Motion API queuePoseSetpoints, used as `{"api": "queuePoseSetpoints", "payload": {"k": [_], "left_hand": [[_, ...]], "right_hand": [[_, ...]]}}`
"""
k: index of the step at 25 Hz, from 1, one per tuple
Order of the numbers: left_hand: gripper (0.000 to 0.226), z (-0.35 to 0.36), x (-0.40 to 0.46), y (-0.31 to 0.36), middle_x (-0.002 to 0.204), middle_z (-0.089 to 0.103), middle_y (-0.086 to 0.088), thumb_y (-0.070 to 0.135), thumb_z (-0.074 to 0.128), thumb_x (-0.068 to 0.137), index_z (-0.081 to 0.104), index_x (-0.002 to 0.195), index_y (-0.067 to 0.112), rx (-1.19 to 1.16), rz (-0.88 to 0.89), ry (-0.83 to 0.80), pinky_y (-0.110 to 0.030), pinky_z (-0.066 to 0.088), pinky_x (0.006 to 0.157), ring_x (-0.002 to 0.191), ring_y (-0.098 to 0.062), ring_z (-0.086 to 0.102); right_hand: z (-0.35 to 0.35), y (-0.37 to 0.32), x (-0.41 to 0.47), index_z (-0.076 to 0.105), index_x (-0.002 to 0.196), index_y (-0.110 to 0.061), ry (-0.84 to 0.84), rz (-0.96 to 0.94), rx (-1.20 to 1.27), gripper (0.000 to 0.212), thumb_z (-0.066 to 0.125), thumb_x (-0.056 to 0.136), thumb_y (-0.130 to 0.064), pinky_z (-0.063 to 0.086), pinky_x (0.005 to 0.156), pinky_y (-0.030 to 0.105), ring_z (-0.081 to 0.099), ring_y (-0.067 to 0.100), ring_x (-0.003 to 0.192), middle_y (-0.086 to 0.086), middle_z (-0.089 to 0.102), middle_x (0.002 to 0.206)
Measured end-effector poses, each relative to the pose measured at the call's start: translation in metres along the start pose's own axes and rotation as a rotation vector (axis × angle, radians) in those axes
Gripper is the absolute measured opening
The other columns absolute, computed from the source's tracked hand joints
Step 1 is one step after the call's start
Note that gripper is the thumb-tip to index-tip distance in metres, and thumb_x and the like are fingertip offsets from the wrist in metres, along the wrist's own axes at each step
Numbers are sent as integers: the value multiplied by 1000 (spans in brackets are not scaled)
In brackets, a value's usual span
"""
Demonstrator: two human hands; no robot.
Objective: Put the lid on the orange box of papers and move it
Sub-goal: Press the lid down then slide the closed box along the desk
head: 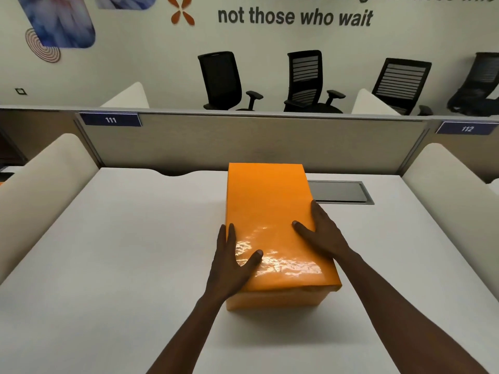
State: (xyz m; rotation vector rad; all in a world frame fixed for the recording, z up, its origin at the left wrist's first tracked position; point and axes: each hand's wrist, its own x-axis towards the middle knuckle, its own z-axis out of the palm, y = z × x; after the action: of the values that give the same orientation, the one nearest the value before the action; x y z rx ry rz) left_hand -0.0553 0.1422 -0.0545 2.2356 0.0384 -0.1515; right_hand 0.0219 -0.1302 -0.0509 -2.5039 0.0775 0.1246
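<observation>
My left hand [232, 263] lies at about seven o'clock of the orange box [272, 298], palm against the box's left side, fingers stretched forward along that edge and thumb spread flat across the lid [270, 211]. It is open and pressing, not closed round anything. My right hand [322, 233] mirrors it at about three o'clock: palm on the right edge, fingers reaching forward down the far side, thumb lying on the glossy top. Both hands are flat and spread, so I have the box squeezed between them, not gripped by curled fingers.

The lid is on. Its orange surface covers the whole top, and at the near end its rim hangs a little over the box wall beneath, with a wrinkle at the near right corner; I cannot tell whether it is pushed fully down all round. No papers show, so I judge the closing part done, or nearly so.

The box stands on the white worktop [121, 252], about in the middle, its long side running away from me toward twelve o'clock. Just beyond my right hand, at about one o'clock, its right side lies beside the grey cable hatch [340, 191] set into the worktop. Its far end is near the beige partition [243, 141].

What is left, as I judge it, is the move: lifting or sliding the box away.
</observation>
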Motion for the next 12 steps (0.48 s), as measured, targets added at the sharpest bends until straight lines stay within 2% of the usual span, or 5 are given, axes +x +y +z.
{"api": "queuePoseSetpoints", "payload": {"k": [2, 4, 7, 9, 12], "left_hand": [[111, -3, 7, 0, 172, 1, 5, 86, 47, 74, -1, 161, 36, 22, -4, 41, -52, 34, 118, 157, -27, 21], [109, -9, 28, 4, 172, 2, 3, 85, 45, 74, 1, 161, 35, 85, 22, 71, -55, 34, 119, 157, -28, 20], [100, -22, 83, 14, 172, 4, -5, 73, 51, 87, 4, 162, 26, 130, 73, 48, -54, 31, 120, 157, -31, 19], [94, -29, 122, 23, 171, 8, -10, 64, 52, 93, 8, 162, 20, 126, 87, 35, -51, 32, 119, 155, -34, 23], [90, -36, 166, 29, 167, 18, -15, 57, 54, 96, 9, 162, 16, 76, 74, 46, -51, 35, 117, 150, -36, 31]], "right_hand": [[-3, -5, 7, 1, 160, -19, 38, -2, -132, 106, 40, 82, -80, 34, 113, 53, 27, 33, 149, 5, 10, 168], [-5, -15, 17, 0, 160, -21, 96, -48, -239, 105, 39, 83, -82, 31, 114, 55, 20, 33, 151, 7, 5, 168], [-10, -33, 46, -2, 160, -21, 87, -122, -332, 100, 36, 88, -78, 23, 118, 58, 9, 31, 154, 9, 1, 168], [-13, -42, 70, -1, 160, -21, 41, -99, -346, 97, 34, 89, -77, 20, 119, 58, 4, 30, 154, 8, -3, 169], [-19, -47, 103, 0, 160, -22, 5, -41, -292, 95, 34, 90, -76, 22, 119, 58, 4, 31, 154, 7, -5, 169]]}}
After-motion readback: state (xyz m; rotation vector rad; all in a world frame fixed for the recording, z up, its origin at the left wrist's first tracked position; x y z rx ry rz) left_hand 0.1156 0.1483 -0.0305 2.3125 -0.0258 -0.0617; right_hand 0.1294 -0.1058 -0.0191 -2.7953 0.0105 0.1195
